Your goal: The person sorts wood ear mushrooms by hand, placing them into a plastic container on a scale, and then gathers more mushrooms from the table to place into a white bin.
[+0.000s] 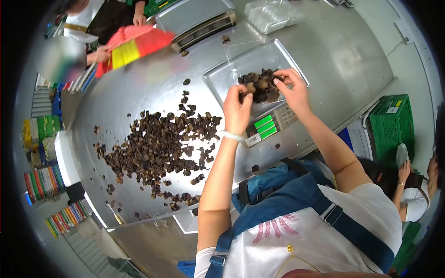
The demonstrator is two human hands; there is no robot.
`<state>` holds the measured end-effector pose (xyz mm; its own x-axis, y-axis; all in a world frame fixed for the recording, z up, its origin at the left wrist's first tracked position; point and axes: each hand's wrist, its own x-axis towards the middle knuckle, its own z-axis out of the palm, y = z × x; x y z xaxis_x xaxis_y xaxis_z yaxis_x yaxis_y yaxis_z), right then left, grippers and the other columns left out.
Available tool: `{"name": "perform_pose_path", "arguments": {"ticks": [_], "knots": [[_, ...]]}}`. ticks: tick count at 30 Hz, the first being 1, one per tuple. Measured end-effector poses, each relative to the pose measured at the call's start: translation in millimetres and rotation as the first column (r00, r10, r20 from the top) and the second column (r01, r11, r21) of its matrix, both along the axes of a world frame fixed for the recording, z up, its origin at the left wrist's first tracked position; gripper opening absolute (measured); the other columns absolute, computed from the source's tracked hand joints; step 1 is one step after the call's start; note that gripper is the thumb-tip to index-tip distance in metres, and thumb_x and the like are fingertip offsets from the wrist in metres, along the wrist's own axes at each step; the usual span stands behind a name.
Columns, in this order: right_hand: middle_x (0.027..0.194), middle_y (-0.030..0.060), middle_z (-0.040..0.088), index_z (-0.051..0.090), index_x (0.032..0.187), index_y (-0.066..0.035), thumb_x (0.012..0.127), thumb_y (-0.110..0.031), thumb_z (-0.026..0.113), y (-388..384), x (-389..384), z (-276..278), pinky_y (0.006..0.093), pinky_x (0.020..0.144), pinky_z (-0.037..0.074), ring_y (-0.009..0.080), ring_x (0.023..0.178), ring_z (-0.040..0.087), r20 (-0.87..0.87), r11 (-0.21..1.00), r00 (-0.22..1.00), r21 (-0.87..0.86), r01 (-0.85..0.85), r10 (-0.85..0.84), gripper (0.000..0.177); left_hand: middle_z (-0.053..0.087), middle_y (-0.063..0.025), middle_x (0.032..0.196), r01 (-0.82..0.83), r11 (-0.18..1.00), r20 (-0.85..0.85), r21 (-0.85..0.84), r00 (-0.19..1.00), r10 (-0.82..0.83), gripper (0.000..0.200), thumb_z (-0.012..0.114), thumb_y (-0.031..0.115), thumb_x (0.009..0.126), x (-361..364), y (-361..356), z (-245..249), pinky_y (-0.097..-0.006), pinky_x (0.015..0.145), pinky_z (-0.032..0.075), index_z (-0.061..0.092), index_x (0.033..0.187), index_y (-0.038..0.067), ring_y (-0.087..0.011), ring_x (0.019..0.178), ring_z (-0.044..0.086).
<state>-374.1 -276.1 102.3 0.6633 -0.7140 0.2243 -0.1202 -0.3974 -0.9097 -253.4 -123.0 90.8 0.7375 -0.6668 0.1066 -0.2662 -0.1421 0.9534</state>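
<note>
Dark brown, curled pieces like dried mushrooms lie in a small heap (262,86) on the metal pan (222,76) of a weighing scale. My left hand (238,107) is at the heap's left side, fingers curled onto a dark piece. At the right side, my right hand (292,88) pinches another dark piece between thumb and fingers. Just below the pan is the scale's panel with green displays (265,127) and a keypad. A large spread of the same dark pieces (157,143) covers the steel table (333,60) to the left of my hands.
Clear plastic boxes (271,15) stand beyond the pan, beside a second scale (204,28). At the upper left, a person holds a red and yellow bag (132,48). A green crate (394,125) is at the right, near another person's arm. A knife-like tool (115,214) lies at the lower left edge.
</note>
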Motion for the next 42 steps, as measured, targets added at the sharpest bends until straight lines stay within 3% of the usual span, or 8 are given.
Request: {"name": "perform_pose_path", "arguments": {"ticks": [5, 13, 19, 22, 24, 26, 32, 42], "knots": [[0.102, 0.0106, 0.064, 0.067, 0.105, -0.004, 0.081, -0.007, 0.074, -39.0, -13.6, -21.8, 0.0365, 0.089, 0.049, 0.0306, 0.098, 0.060, -0.146, 0.914, 0.987, -0.388, -0.121, 0.068, 0.025, 0.059, -0.0147, 0.121, 0.056, 0.962, 0.544, 0.268, 0.815, -0.199, 0.038, 0.072, 0.008, 0.077, -7.6, -50.8, -6.1, -0.0504, 0.102, 0.039, 0.062, 0.114, 0.005, -0.0383, 0.117, 0.050], [0.096, 0.0055, 0.065, 0.067, 0.101, -0.002, 0.090, 0.001, 0.064, -62.8, -87.9, -48.6, 0.0260, 0.075, 0.051, 0.0125, 0.084, 0.063, -0.118, 0.984, 0.990, 0.151, 0.091, -0.073, 0.011, 0.067, -0.0107, 0.114, -0.243, 0.954, -0.189, 0.176, 0.943, 0.275, 0.029, 0.059, 0.018, 0.099, 87.6, 9.1, -37.3, -0.0324, 0.095, 0.049, 0.063, 0.122, 0.000, -0.0171, 0.102, 0.063], [0.096, 0.0054, 0.064, 0.067, 0.106, -0.001, 0.095, -0.007, 0.062, -56.7, -85.3, -42.7, 0.0263, 0.073, 0.052, 0.0123, 0.083, 0.064, -0.209, 0.973, 0.978, 0.226, 0.042, 0.006, 0.014, 0.062, -0.0156, 0.127, -0.153, 0.965, -0.836, -0.213, 0.539, -0.099, 0.058, 0.054, 0.045, 0.102, 96.1, -66.8, -40.9, -0.0405, 0.107, 0.041, 0.051, 0.136, -0.003, -0.0278, 0.118, 0.058], [0.099, 0.0062, 0.065, 0.065, 0.112, 0.002, 0.101, -0.016, 0.057, -57.4, -84.8, -40.2, 0.0255, 0.074, 0.054, 0.0119, 0.082, 0.064, -0.223, 0.858, 0.974, 0.507, 0.090, 0.030, 0.023, 0.063, -0.0127, 0.121, -0.177, 0.932, -0.735, -0.316, 0.667, -0.123, 0.058, 0.063, 0.038, 0.098, 92.3, -45.7, -42.9, -0.0394, 0.097, 0.048, 0.047, 0.138, -0.002, -0.0254, 0.116, 0.059], [0.099, 0.0074, 0.065, 0.062, 0.119, 0.003, 0.103, -0.023, 0.054, -59.6, -84.5, -46.6, 0.0265, 0.073, 0.054, 0.0128, 0.081, 0.065, -0.184, 0.726, 0.980, 0.683, 0.075, 0.072, 0.031, 0.065, -0.0110, 0.112, 0.090, 0.995, -0.176, -0.036, 0.980, -0.095, 0.056, 0.070, 0.030, 0.094, 77.1, -18.8, -61.5, -0.0365, 0.089, 0.051, 0.048, 0.134, -0.001, -0.0220, 0.111, 0.060], [0.100, 0.0100, 0.066, 0.056, 0.126, 0.002, 0.103, -0.025, 0.055, -52.1, -79.4, -45.2, 0.0277, 0.073, 0.055, 0.0148, 0.079, 0.066, -0.206, 0.664, 0.969, 0.745, 0.065, 0.136, 0.035, 0.066, -0.0099, 0.101, 0.047, 0.965, 0.111, 0.259, 0.991, -0.079, 0.051, 0.076, 0.022, 0.089, 43.4, 1.4, -53.1, -0.0319, 0.077, 0.054, 0.051, 0.127, -0.002, -0.0183, 0.098, 0.063], [0.105, 0.0149, 0.065, 0.047, 0.127, -0.003, 0.098, -0.011, 0.060, -41.0, -68.4, -46.7, 0.0318, 0.074, 0.056, 0.0188, 0.083, 0.067, -0.074, 0.515, 0.975, 0.856, -0.046, 0.210, 0.033, 0.066, -0.0090, 0.088, 0.035, 0.978, -0.729, 0.205, 0.672, 0.129, 0.035, 0.073, 0.013, 0.091, 10.5, 26.5, -47.1, -0.0237, 0.059, 0.053, 0.051, 0.115, 0.000, -0.0147, 0.069, 0.066], [0.081, 0.0153, 0.067, 0.050, 0.102, -0.005, 0.087, 0.000, 0.061, -39.4, -85.5, -59.9, 0.0311, 0.056, 0.051, 0.0219, 0.065, 0.066, 0.100, 0.446, 0.994, 0.889, -0.106, 0.038, 0.019, 0.066, -0.0038, 0.095, 0.000, 1.000, -0.599, -0.021, 0.801, -0.013, 0.040, 0.068, 0.001, 0.090, -21.3, 36.0, -58.3, -0.0273, 0.077, 0.052, 0.054, 0.127, 0.004, -0.0126, 0.086, 0.062]]}}
